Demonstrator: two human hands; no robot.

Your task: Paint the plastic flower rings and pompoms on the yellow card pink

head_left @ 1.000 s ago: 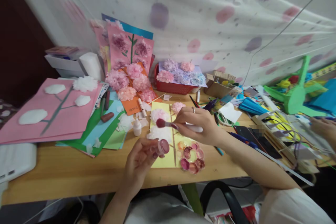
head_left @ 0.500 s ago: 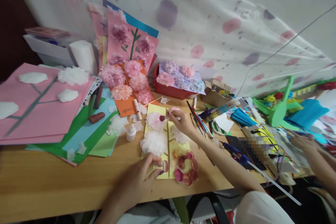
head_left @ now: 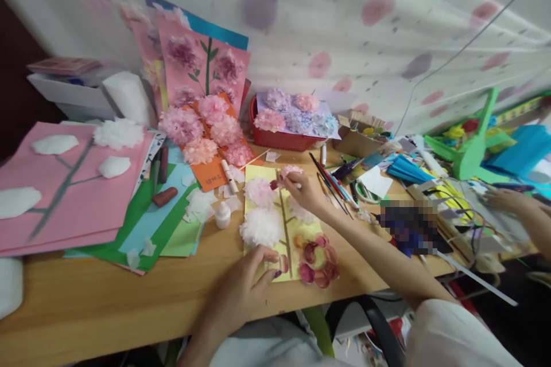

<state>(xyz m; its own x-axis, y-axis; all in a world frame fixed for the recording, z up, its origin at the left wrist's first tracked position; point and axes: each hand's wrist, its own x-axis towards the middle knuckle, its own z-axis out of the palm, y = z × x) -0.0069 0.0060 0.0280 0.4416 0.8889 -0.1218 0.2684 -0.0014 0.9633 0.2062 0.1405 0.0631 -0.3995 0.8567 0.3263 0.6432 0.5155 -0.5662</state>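
Note:
My right hand [head_left: 301, 192] is closed on a paintbrush [head_left: 274, 184] with a dark pink tip. The tip is beside a pale pink tissue-paper flower [head_left: 259, 191]. That flower lies on a yellow sheet [head_left: 284, 171] with a painted brown stem. Below it is a white ruffled flower [head_left: 260, 227], and another is partly hidden behind my right wrist. Near the sheet's front edge, my left hand [head_left: 253, 272] pinches a small clear container [head_left: 280, 264] with pinkish contents. A flower-shaped paint palette [head_left: 319, 266] with pink and red wells overlaps the sheet's lower right corner.
A small white bottle [head_left: 222, 215] stands left of the sheet. Brushes and pens [head_left: 331, 186] lie to the right, near a glue gun [head_left: 404, 241]. Finished flower pictures [head_left: 189, 63] lean behind, beside a red basket [head_left: 284, 140]. Another person's hand [head_left: 505, 200] is at far right.
The view has shifted, so the sheet and desk items appear moved. Both hands keep their grips, and the brush tip is now slightly right of the pale pink flower's middle.

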